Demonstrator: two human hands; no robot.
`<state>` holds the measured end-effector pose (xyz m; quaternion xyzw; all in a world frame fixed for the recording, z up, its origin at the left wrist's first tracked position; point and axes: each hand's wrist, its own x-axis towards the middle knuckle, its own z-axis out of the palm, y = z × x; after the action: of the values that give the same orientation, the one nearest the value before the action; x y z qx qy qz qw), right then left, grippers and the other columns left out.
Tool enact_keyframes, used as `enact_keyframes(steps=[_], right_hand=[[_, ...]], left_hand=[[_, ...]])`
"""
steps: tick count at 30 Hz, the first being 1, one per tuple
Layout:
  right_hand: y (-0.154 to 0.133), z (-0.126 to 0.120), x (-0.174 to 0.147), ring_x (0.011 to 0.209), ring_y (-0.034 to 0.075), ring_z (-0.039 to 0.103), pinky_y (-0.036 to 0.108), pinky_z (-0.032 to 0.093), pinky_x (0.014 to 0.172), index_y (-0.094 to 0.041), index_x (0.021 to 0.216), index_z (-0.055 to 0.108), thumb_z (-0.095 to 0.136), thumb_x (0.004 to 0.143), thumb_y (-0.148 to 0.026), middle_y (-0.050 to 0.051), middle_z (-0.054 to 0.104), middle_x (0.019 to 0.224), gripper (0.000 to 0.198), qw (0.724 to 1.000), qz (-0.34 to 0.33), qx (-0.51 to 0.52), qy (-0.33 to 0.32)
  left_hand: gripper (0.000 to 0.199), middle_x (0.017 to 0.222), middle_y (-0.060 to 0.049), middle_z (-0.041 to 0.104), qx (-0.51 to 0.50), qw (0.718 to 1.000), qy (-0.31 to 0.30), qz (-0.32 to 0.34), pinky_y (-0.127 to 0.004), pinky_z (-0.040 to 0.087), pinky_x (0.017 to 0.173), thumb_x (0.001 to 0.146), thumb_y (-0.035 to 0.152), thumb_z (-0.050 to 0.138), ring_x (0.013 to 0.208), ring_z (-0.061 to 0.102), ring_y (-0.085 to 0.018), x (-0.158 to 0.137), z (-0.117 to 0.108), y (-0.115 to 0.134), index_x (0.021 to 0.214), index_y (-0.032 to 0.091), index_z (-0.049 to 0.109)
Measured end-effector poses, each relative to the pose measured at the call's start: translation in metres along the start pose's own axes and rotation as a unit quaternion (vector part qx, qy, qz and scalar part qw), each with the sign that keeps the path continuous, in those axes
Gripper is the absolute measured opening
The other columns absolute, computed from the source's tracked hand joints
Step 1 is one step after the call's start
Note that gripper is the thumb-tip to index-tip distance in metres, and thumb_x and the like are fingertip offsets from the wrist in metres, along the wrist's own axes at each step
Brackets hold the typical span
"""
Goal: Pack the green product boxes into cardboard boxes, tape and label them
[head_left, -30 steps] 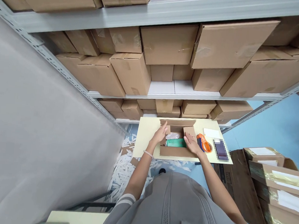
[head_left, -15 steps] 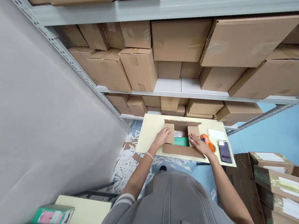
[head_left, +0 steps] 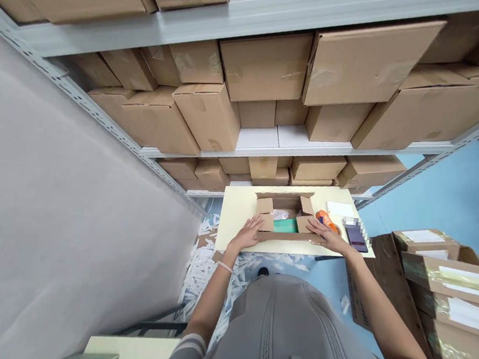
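An open cardboard box (head_left: 278, 236) sits on the cream table, its rear and front flaps folded outward. Inside it are a green packet (head_left: 285, 225) and a pale, plastic-looking bundle (head_left: 280, 214). My left hand (head_left: 247, 234) rests at the box's front left corner, fingers stretched out against a small flap piece (head_left: 266, 222). At the front right corner lies my right hand (head_left: 327, 236), fingers spread over another flap piece (head_left: 303, 224). An orange tape dispenser (head_left: 326, 219) is just behind the right hand, partly covered by it.
A phone (head_left: 356, 236) and a white paper (head_left: 340, 209) lie on the table's (head_left: 237, 207) right side. Ahead rises a shelf rack (head_left: 258, 149) full of cartons. Stacked boxes (head_left: 452, 323) stand right; paper shreds (head_left: 203, 270) cover the floor at left, beside a grey wall (head_left: 74, 216).
Both hands have slid from the side flaps towards the box's front corners. The side flaps now show as separate front and rear pieces. The camera view has shifted slightly.
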<state>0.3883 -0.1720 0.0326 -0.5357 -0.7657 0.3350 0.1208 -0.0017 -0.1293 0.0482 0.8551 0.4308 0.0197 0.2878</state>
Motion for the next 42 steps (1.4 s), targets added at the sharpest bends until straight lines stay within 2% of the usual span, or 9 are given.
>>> enact_keyframes(steps=[4, 7, 10, 13, 18, 22, 27, 34, 42], right_hand=[[-0.003, 0.003, 0.008, 0.143, 0.031, 0.037, 0.049, 0.029, 0.117, -0.020, 0.123, 0.068, 0.055, 0.084, -0.059, 0.011, 0.047, 0.152, 0.056, 0.995, 0.031, 0.080, 0.056], [-0.010, 0.009, 0.013, 0.132, 0.030, 0.051, 0.048, 0.036, 0.113, -0.023, 0.129, 0.062, 0.052, 0.086, -0.061, 0.011, 0.061, 0.136, 0.058, 0.981, 0.068, 0.090, 0.159], [-0.018, 0.018, 0.019, 0.124, 0.032, 0.055, 0.048, 0.044, 0.105, -0.020, 0.144, 0.047, 0.051, 0.087, -0.061, 0.014, 0.059, 0.133, 0.070, 0.957, 0.114, 0.044, 0.263], [-0.026, 0.024, 0.025, 0.117, 0.036, 0.057, 0.051, 0.048, 0.097, -0.017, 0.152, 0.034, 0.049, 0.088, -0.058, 0.019, 0.051, 0.134, 0.077, 0.935, 0.172, -0.026, 0.309], [-0.032, 0.028, 0.032, 0.122, 0.037, 0.052, 0.052, 0.047, 0.099, -0.024, 0.152, 0.037, 0.044, 0.092, -0.049, 0.017, 0.042, 0.139, 0.066, 0.936, 0.184, -0.095, 0.284], [-0.030, 0.033, 0.036, 0.130, 0.037, 0.045, 0.054, 0.043, 0.103, -0.031, 0.147, 0.045, 0.039, 0.095, -0.045, 0.015, 0.041, 0.145, 0.055, 0.940, 0.192, -0.126, 0.252], [-0.028, 0.036, 0.038, 0.135, 0.037, 0.041, 0.058, 0.041, 0.104, -0.034, 0.149, 0.043, 0.034, 0.097, -0.049, 0.013, 0.037, 0.152, 0.055, 0.940, 0.224, -0.131, 0.223], [-0.034, 0.033, 0.040, 0.137, 0.037, 0.041, 0.058, 0.037, 0.107, -0.031, 0.152, 0.039, 0.029, 0.098, -0.049, 0.016, 0.038, 0.153, 0.058, 0.941, 0.255, -0.112, 0.194], [-0.037, 0.037, 0.040, 0.140, 0.035, 0.038, 0.058, 0.035, 0.110, -0.034, 0.152, 0.037, 0.028, 0.098, -0.049, 0.013, 0.039, 0.154, 0.057, 0.937, 0.271, -0.078, 0.207]], left_hand=[[0.052, 0.162, -0.008, 0.029, -0.062, 0.996, 0.049, -0.044, -0.047, 0.016, 0.123, 0.098, 0.045, 0.045, 0.152, 0.018, -0.022, 0.005, 0.005, 0.007, 0.145, 0.024, 0.044], [0.041, 0.151, -0.008, 0.048, -0.096, 0.984, 0.137, -0.062, -0.045, 0.022, 0.121, 0.101, 0.043, 0.040, 0.143, 0.038, -0.020, 0.008, 0.007, 0.013, 0.134, 0.024, 0.054], [0.036, 0.133, -0.010, 0.061, -0.099, 0.964, 0.228, -0.092, -0.042, 0.033, 0.115, 0.098, 0.038, 0.048, 0.129, 0.053, -0.021, 0.013, 0.008, 0.019, 0.128, 0.021, 0.056], [0.045, 0.128, -0.012, 0.059, -0.075, 0.950, 0.271, -0.135, -0.041, 0.041, 0.108, 0.091, 0.031, 0.059, 0.124, 0.054, -0.024, 0.019, 0.006, 0.022, 0.133, 0.019, 0.050], [0.070, 0.140, -0.018, 0.049, -0.003, 0.950, 0.256, -0.176, -0.048, 0.031, 0.116, 0.087, 0.028, 0.063, 0.137, 0.043, -0.029, 0.030, 0.006, 0.025, 0.149, 0.016, 0.032], [0.091, 0.160, -0.020, 0.025, 0.068, 0.949, 0.250, -0.181, -0.060, 0.012, 0.121, 0.086, 0.032, 0.064, 0.152, 0.014, -0.034, 0.037, -0.002, 0.029, 0.157, 0.018, 0.009], [0.100, 0.166, -0.014, 0.007, 0.148, 0.955, 0.216, -0.143, -0.068, -0.001, 0.118, 0.082, 0.036, 0.069, 0.153, -0.004, -0.035, 0.052, -0.027, 0.041, 0.159, 0.024, 0.006], [0.092, 0.162, -0.017, 0.023, 0.199, 0.958, 0.175, -0.107, -0.068, -0.006, 0.117, 0.083, 0.020, 0.063, 0.153, 0.005, -0.034, 0.070, -0.042, 0.055, 0.159, 0.021, 0.011], [0.069, 0.157, -0.013, 0.037, 0.174, 0.962, 0.172, -0.118, -0.071, -0.002, 0.117, 0.092, 0.009, 0.042, 0.152, 0.019, -0.030, 0.046, -0.010, 0.057, 0.156, 0.028, 0.025]])
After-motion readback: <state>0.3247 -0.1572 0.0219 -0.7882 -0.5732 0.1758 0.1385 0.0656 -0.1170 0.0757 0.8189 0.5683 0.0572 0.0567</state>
